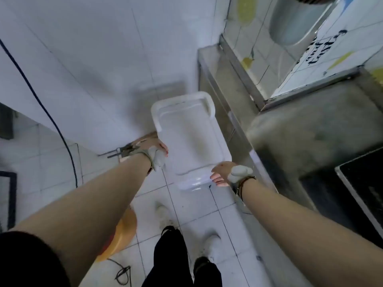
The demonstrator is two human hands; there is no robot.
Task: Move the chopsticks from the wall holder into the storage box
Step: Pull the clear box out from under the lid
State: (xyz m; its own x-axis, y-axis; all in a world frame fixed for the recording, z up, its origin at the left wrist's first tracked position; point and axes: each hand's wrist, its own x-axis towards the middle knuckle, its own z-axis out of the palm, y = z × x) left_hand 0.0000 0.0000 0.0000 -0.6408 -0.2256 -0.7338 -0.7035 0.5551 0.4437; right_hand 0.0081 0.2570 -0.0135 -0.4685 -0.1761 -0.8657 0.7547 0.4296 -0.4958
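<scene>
Holding the clear storage box over the tiled floor, you grip it with both hands. Your left hand wraps its left edge, and your right hand closes on its near end. The box sits beside the steel table. No chopsticks show.

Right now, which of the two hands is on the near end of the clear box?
The right hand; it is at the box's near end, while the left hand is at its left side.
</scene>
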